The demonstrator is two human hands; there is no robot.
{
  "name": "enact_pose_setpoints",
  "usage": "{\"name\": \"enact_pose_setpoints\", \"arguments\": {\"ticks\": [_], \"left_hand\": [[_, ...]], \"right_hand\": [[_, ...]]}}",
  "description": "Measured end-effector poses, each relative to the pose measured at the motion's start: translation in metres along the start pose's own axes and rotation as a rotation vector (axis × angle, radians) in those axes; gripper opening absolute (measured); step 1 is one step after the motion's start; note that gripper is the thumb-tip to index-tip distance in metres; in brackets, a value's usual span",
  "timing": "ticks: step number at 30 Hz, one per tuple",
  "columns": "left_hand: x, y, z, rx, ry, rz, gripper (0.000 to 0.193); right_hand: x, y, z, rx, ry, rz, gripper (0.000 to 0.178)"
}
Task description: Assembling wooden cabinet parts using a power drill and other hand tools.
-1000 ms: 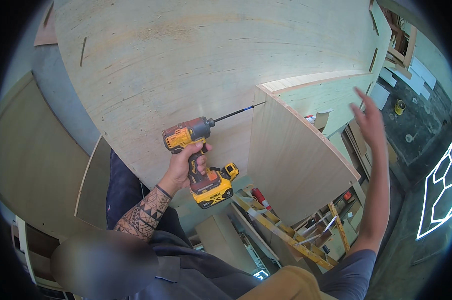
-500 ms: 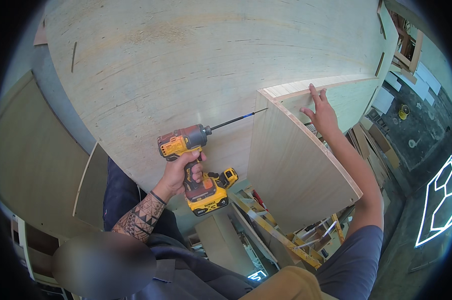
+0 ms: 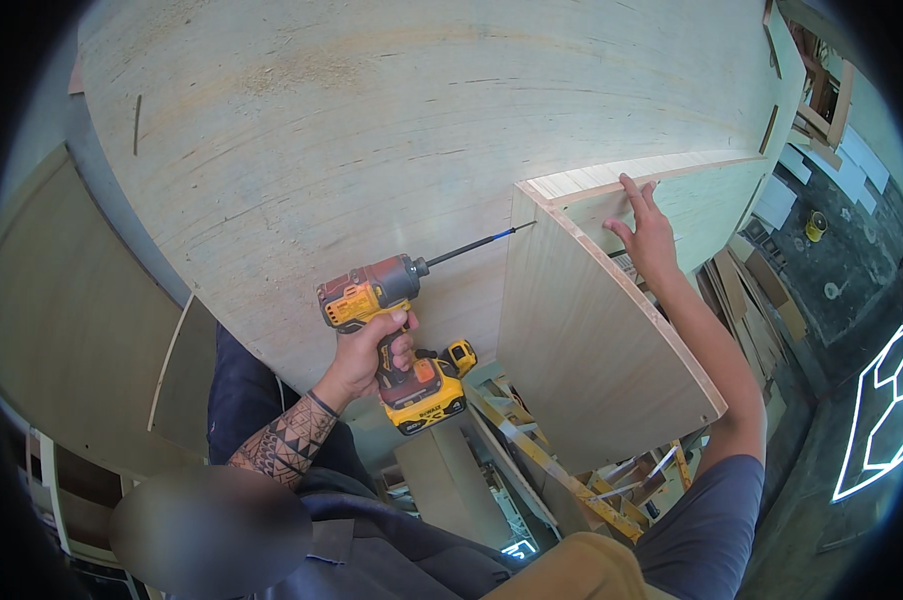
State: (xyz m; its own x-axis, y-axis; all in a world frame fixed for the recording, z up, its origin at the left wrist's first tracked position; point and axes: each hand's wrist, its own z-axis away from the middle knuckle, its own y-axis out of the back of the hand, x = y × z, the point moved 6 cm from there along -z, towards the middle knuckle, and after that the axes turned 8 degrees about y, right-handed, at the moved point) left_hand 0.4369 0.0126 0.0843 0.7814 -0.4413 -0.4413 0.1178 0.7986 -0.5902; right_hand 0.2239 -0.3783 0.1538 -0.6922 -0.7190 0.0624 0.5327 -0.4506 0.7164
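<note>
My left hand (image 3: 374,352) is wrapped round the handle of a yellow and black impact driver (image 3: 372,292). Its long bit (image 3: 472,246), with a blue band near the end, points right and slightly up. The bit's tip meets the pale wooden panel (image 3: 582,330) close to its upper left corner; whether a screw sits there is too small to tell. This panel stands out from a large plywood sheet (image 3: 372,140). With its fingers spread, my right hand (image 3: 652,235) rests its fingertips on the light wooden edge strip (image 3: 592,183) beside that corner.
Sawdust (image 3: 312,72) lies on the plywood sheet. Below the panel is a yellow ladder (image 3: 552,465) among scraps. Curved wooden panels (image 3: 92,300) stand at the left. Boards (image 3: 747,310) and a yellow round object (image 3: 817,225) are on the right.
The impact driver has shifted slightly right, toward the panel, in my left hand. My right hand stays at the same spot on the edge strip. The view has moved a little.
</note>
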Motion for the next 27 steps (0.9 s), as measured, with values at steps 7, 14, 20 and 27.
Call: {"name": "enact_pose_setpoints", "arguments": {"ticks": [7, 14, 20, 27], "left_hand": [[-0.003, -0.003, -0.005, 0.012, -0.013, 0.001, 0.027], [-0.005, -0.012, -0.007, 0.023, -0.017, 0.041, 0.021], [-0.005, -0.014, -0.012, 0.032, -0.056, -0.015, 0.026], [-0.007, -0.019, -0.014, 0.021, -0.04, 0.019, 0.021]], "right_hand": [[0.001, -0.004, 0.001, 0.036, -0.023, -0.116, 0.083], [0.003, -0.003, 0.003, 0.089, -0.009, -0.151, 0.083], [0.002, -0.003, 0.001, 0.078, -0.041, -0.181, 0.081], [0.003, -0.004, 0.002, 0.098, -0.041, -0.182, 0.08]]}}
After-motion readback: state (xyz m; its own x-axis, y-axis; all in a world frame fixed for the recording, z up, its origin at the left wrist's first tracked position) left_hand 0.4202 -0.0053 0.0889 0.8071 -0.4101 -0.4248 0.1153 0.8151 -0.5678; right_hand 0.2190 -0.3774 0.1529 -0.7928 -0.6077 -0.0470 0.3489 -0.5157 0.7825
